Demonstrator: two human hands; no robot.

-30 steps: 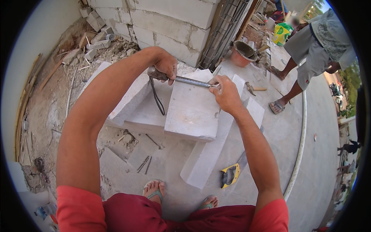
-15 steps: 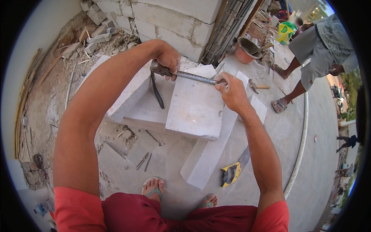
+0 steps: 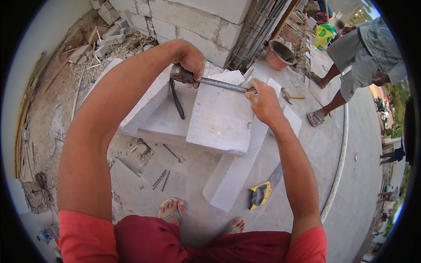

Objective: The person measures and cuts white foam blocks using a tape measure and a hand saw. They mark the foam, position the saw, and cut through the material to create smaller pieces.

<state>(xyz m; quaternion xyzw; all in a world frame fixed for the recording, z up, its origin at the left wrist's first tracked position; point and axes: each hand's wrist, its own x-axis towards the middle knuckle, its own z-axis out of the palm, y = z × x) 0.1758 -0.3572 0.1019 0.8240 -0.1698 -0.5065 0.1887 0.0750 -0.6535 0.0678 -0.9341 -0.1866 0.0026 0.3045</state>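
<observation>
A tape measure [image 3: 182, 74] was gripped in the left hand [image 3: 190, 59], its dark case wrapped by the curled fingers [image 3: 196, 70] at the far left corner of a pale concrete block [image 3: 219, 116]. The metal blade [image 3: 223, 84] was drawn out along the block's far edge to the right hand [image 3: 263, 103], where its tip was pinched between thumb and fingertips [image 3: 251, 90] at the far right corner. A black wrist strap [image 3: 176, 103] was seen hanging from the case, down over the slab beside the block.

The block was flat-topped, rectangular, rough and chalky grey, and was stacked on more pale slabs [image 3: 151, 109] on the dusty concrete floor [image 3: 184, 175]. A narrower slab [image 3: 237, 175] was laid beneath it toward the near side. A handsaw [image 3: 263, 190] with a yellow and black handle was left on the floor just beside that slab. A grey block wall [image 3: 197, 22] and a rusty bucket [image 3: 278, 55] were noted beyond, a white hose [image 3: 340, 153] to the right, and another person [image 3: 355, 57] in sandals well apart.

Compared with half a second earlier, both grips were unchanged and the blade was held on the same edge; only the view was shifted slightly.
</observation>
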